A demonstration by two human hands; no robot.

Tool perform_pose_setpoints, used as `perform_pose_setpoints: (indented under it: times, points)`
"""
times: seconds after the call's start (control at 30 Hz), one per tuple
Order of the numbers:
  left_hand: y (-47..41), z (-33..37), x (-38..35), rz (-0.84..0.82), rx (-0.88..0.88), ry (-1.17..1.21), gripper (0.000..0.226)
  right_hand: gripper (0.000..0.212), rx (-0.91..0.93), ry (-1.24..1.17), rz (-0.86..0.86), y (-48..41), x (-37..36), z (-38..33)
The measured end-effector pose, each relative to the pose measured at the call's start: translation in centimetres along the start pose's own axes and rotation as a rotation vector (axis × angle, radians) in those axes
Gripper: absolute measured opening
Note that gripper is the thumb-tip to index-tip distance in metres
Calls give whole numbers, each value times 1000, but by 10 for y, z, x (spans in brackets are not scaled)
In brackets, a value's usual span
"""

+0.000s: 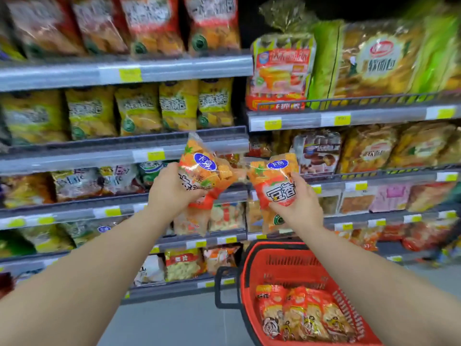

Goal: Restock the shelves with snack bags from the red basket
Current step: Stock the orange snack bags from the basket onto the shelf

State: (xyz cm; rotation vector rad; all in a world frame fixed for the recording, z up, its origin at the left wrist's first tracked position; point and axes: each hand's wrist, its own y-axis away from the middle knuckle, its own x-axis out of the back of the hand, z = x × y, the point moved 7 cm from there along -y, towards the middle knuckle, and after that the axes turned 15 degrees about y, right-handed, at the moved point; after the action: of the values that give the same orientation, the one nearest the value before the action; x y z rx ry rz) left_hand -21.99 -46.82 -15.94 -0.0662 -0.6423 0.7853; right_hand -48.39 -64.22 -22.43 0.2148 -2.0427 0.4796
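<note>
Your left hand grips one orange snack bag and your right hand grips another, both raised before the shelves, likely to find their row. The red basket below your right arm holds more bags.

Blurred price tags seem unreadable; the red basket is cropped below.

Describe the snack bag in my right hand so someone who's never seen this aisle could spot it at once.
Find the red plastic shopping basket at lower right. Straight above it, the right hand grips an orange-and-red plastic snack bag. Unlike the matching orange bag in the left hand, which tilts sideways, this one stands nearly upright with its bold outlined characters showing.
</note>
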Motion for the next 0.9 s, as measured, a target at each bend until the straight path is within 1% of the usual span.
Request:
perform_pose_setpoints:
  times: [0.1, 0.2, 0.3, 0.37, 0.47, 0.57, 0.7, 0.8, 0.9]
  points:
    - [-1, 17, 76, 114, -40, 13, 62, 94, 103, -18, 87, 7, 34, -69]
    - [-4, 36, 142, 238, -87, 33, 62, 94, 153, -45, 170, 7, 71, -127]
    - [-10, 47, 191, 292, -115, 50, 63, 92, 199, -52, 242, 7, 99, -175]
    - [-15, 51, 213, 316, -134, 61, 63, 92, 238, -68, 270, 5, 112, -201]
    - [-25, 48, 237, 362, -109, 70, 66, 89, 309, -79, 313, -5, 127, -238]
    - [-40, 44, 259, 408, -103, 91, 66, 84, 345, -102, 315, -24, 131, -269]
    - [-67, 32, 287, 490, -56, 175, 64, 82, 398, -106, 368, -51, 130, -310]
    - [-89, 28, 307, 579, -30, 211, 75, 82, 423, -98, 411, -73, 127, -340]
    - [-109, 28, 323, 636, -33, 234, 82, 83, 413, -119, 434, -93, 124, -368]
